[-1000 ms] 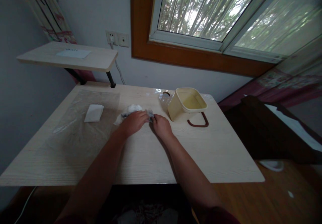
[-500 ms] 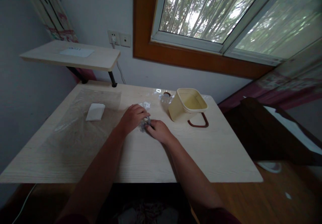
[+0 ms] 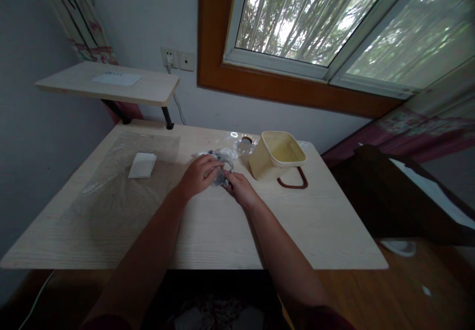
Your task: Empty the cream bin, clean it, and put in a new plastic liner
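Note:
Between my hands is a crinkled clear plastic bag [image 3: 219,178] with something grey inside that I cannot make out. My left hand [image 3: 201,175] curls over the bag's left side, fingers closed on it. On the right side, my right hand [image 3: 240,188] pinches the bag's edge between thumb and fingers. Part of the plastic spreads out behind my fingers on the table. A cream plastic bin [image 3: 265,164] stands to the right of my hands, with a brown curved handle [image 3: 293,186] lying in front of it.
Clear plastic with a brown curved piece [image 3: 246,139] lies left of the bin at the back. On the left, a white folded paper or pad [image 3: 142,165] rests on a large clear plastic sheet [image 3: 107,196]. A raised shelf [image 3: 74,80] stands at the back left of the table [image 3: 304,236].
My hands have shifted slightly away from me and to the right with the bag. More of the crinkled plastic now shows behind and between my fingers.

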Motion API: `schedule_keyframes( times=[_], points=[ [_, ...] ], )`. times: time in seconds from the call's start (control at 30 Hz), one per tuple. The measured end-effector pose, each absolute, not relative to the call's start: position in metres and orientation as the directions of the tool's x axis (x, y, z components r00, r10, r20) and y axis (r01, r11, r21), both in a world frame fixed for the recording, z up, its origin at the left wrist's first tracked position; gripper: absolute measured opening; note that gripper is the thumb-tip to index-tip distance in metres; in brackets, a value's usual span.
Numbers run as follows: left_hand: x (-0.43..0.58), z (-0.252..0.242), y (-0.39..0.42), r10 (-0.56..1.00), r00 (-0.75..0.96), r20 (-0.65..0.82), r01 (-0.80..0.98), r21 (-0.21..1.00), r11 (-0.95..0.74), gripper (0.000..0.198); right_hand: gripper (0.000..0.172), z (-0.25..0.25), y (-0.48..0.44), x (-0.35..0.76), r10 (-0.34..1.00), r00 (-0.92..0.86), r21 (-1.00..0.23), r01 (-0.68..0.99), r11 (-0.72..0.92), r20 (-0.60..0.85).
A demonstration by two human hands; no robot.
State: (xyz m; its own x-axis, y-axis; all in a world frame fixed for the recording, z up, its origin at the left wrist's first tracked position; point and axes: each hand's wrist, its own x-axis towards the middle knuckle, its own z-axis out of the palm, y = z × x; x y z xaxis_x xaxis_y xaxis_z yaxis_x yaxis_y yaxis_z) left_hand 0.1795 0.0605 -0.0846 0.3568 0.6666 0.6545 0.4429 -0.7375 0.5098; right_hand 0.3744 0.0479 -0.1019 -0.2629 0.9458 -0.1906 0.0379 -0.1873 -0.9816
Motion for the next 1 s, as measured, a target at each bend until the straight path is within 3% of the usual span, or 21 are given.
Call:
schedule_keyframes(
  times=[0.17,0.3,0.5,0.67,1.0],
  points=[
    [0.187,-0.088,0.059,0.711,0.432,0.555,0.382,0.601,-0.702,0.03,0.05,-0.103,0.052,0.374,0.954,-0.232,-0.951,-0.197,-0.24,-0.193],
    [0.189,-0.094,0.063,0.719,0.44,0.537,0.38,0.615,-0.691,0.024,0.049,-0.099,0.053,0.375,0.948,-0.246,-0.923,-0.275,-0.27,-0.204],
    [0.189,-0.101,0.069,0.718,0.418,0.556,0.363,0.623,-0.693,0.012,0.048,-0.097,0.055,0.378,0.928,-0.322,-0.91,-0.3,-0.286,-0.186],
    [0.187,-0.101,0.073,0.775,0.291,0.562,0.328,0.702,-0.632,0.009,0.047,-0.094,0.056,0.382,0.903,-0.374,-0.896,-0.296,-0.331,-0.211],
    [0.182,-0.101,0.079,0.924,0.105,0.367,0.234,0.894,-0.382,0.005,0.042,-0.087,0.056,0.383,0.893,-0.384,-0.868,-0.33,-0.372,-0.237]
  ],
)
